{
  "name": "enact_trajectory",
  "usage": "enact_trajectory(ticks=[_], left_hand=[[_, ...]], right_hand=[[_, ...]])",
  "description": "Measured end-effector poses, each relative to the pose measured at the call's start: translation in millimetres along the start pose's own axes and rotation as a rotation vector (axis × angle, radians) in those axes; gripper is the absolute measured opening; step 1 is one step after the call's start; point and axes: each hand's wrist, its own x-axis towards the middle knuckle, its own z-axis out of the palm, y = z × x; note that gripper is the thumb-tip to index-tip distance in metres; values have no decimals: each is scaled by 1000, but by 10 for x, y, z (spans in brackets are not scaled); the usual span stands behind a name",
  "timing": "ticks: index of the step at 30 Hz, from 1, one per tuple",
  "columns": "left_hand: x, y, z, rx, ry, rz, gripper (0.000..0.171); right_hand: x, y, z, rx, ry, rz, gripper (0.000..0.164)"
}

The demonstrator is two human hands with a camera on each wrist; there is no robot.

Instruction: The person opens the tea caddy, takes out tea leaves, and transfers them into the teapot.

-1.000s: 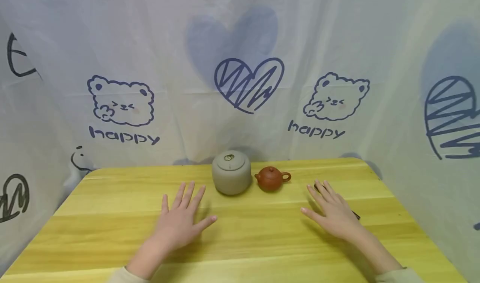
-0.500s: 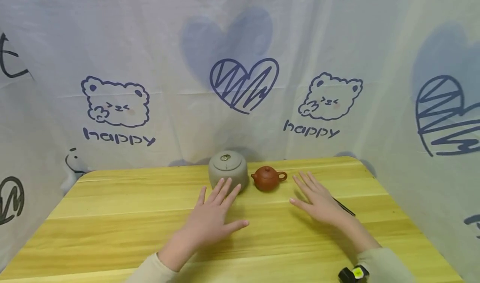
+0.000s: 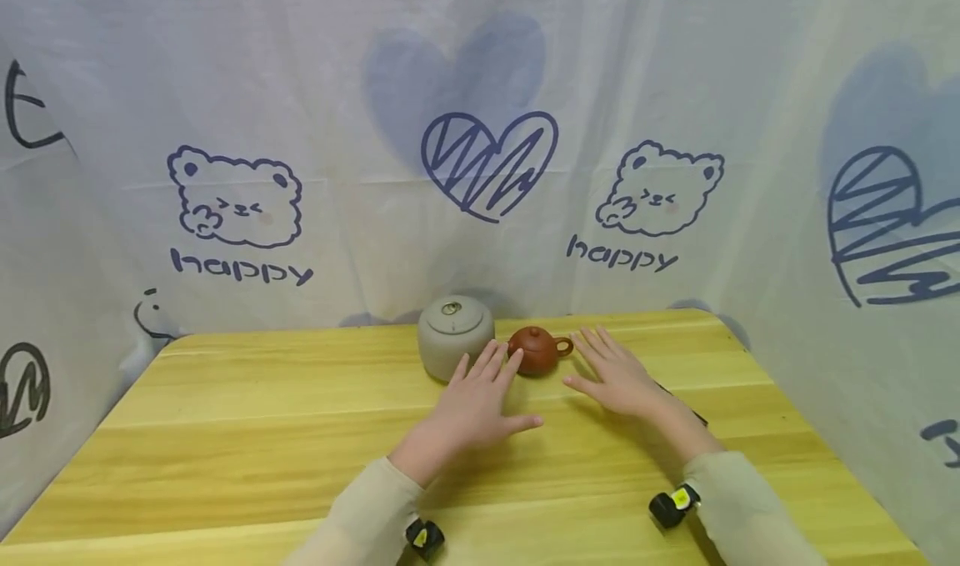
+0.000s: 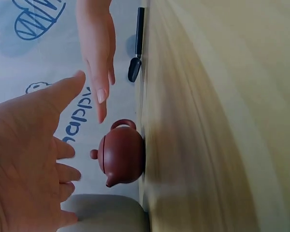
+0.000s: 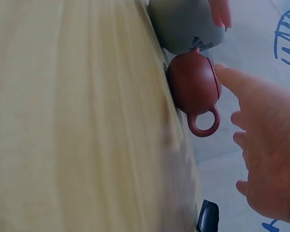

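Observation:
A small reddish-brown clay teapot [image 3: 534, 353] stands on the wooden table, its spout toward the left and its loop handle toward the right. Left of it is a squat grey lidded jar [image 3: 452, 343] with a small ring on the lid. My left hand [image 3: 474, 403] is spread above the table in front of both, holding nothing; its fingertips overlap the jar and the teapot's spout side in the head view. On the other side my right hand [image 3: 617, 381] hovers with straight fingers beside the teapot's handle, also holding nothing.
A black small scoop [image 4: 136, 53] lies on the table to the right, mostly behind my right hand and forearm in the head view. A white cloth [image 3: 360, 232] with blue hearts and bears hangs behind the table's far edge.
My left hand has swept right and forward, from left of the jar to in front of jar and teapot. My right hand has shifted left, closer to the teapot's handle. Teapot and jar stay put.

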Motion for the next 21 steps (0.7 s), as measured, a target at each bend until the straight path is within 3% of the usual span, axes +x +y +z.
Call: enact_trajectory(ticks=[9,21], left_hand=[[237,125,99,10,-40,-21,104],[453,183,227,-50,16,-106,108]], right_hand=[[138,-2,-8,-56,-29,-31,79],[213,6,7,-66,-65,-47,79]])
